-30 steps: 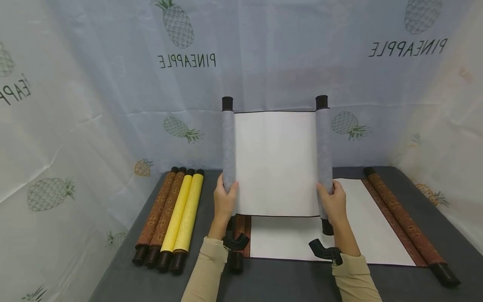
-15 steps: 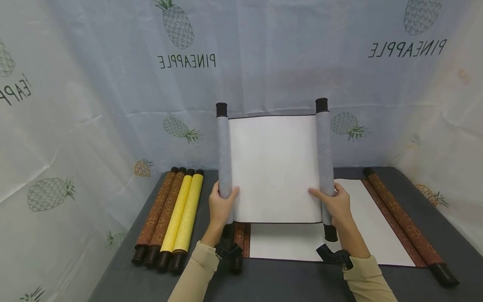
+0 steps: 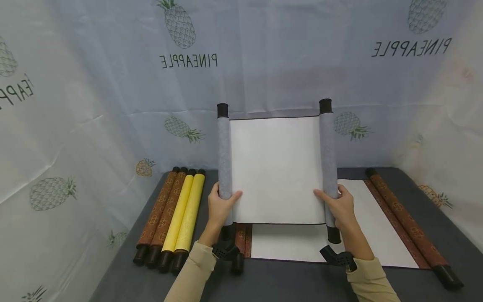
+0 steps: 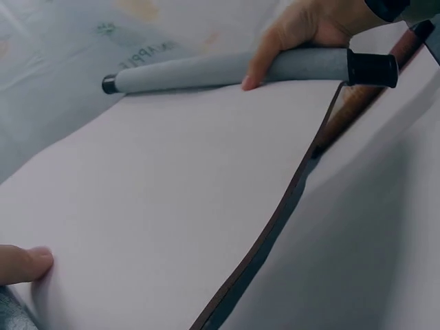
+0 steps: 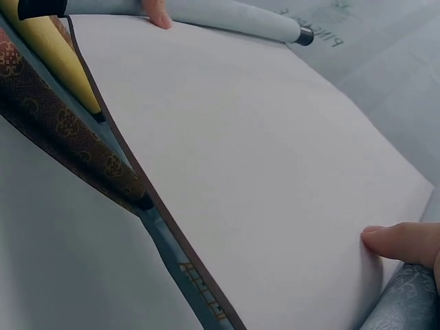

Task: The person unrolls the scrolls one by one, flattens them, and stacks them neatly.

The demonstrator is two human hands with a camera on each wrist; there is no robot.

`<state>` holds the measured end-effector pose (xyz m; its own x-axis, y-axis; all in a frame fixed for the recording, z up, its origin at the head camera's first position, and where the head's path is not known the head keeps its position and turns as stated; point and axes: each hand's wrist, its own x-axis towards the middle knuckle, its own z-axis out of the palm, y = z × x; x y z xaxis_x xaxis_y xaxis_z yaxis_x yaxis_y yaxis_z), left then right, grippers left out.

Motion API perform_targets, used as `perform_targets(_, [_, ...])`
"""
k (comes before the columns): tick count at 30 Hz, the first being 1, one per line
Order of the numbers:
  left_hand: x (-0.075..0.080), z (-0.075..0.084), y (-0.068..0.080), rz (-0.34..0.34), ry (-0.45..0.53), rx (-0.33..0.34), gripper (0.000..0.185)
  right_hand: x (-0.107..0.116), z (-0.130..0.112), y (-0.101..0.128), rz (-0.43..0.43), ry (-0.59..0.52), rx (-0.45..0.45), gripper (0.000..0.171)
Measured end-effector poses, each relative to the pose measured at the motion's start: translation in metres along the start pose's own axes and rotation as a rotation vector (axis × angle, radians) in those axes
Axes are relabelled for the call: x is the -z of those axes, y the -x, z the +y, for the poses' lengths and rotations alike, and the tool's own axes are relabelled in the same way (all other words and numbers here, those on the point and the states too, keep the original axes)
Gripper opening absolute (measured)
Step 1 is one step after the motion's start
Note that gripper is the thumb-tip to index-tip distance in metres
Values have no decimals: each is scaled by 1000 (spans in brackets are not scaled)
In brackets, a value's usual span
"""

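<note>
Pineapple-print sheet (image 3: 113, 84) behind a grey desk (image 3: 286, 285). I see the grey scroll (image 3: 277, 167) held upright above the desk's middle, over an unrolled brown scroll (image 3: 377, 222). Left hand (image 3: 219, 207) & right hand (image 3: 339, 205) each grasp a roller, thumbs on the sheet, prob to keep it taut. Four rolled scrolls (image 3: 170, 218) near left edge

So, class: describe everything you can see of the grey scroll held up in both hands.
The grey scroll is partly unrolled, held upright above the table. A blank white sheet with a thin dark edge spans two grey patterned rolls with black end caps. The left hand grips the left roll, the right hand the right, thumbs on the paper.
</note>
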<state>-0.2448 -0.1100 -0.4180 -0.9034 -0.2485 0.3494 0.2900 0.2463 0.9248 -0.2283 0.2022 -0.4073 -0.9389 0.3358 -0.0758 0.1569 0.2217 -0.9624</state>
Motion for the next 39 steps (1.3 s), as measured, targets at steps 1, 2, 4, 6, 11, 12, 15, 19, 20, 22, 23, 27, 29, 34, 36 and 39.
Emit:
perform_targets(1, [0, 0, 0, -2, -1, -11, 56, 0, 0, 0, 3, -3, -1, 74])
perform_targets(2, [1, 4, 0, -6, 6, -7, 55, 0, 1, 0, 6, -5, -4, 73])
perform_targets(4, [3, 9, 1, -9, 10, -18, 52, 0, 1, -1, 16, -2, -5, 71])
perform_targets(6, [5, 9, 0, -22, 18, -32, 53, 1, 2, -1, 24, 5, -3, 69])
perform_targets(11, [8, -5, -8, -51, 34, -55, 58, 4, 2, -3, 40, 44, 22, 62])
perform_targets(12, [8, -5, -9, -53, 33, -52, 57, 5, 1, -3, 42, 50, 30, 61])
perform_targets(15, [10, -6, -10, -50, 24, -59, 56, 6, 1, -5, 51, 48, 55, 58])
perform_targets(19, [12, -6, -11, -40, 11, -48, 56, 7, 1, -5, 57, 42, 72, 57])
perform_targets(20, [13, -6, -11, -41, 10, -46, 56, 7, 1, -5, 62, 47, 75, 57])
perform_targets(22, [14, -5, -11, -40, 7, -33, 56, 9, 2, -5, 83, 66, 85, 56])
perform_targets(23, [14, -5, -11, -38, 8, -25, 56, 9, 2, -5, 98, 74, 91, 55])
perform_targets(27, [16, -4, -12, -33, -12, -16, 55, 12, 3, -6, 146, 84, 118, 51])
perform_targets(29, [18, -4, -13, -30, -20, -27, 53, 12, 3, -5, 152, 69, 129, 49])
perform_targets(34, [22, -4, -15, -25, -19, -46, 52, 11, 1, -5, 144, 31, 150, 48])
perform_targets(36, [24, -4, -15, -36, -14, -46, 52, 11, 1, -4, 130, 49, 150, 49])
perform_targets(39, [27, -5, -16, -61, 0, -51, 54, 10, 1, -4, 100, 99, 132, 53])
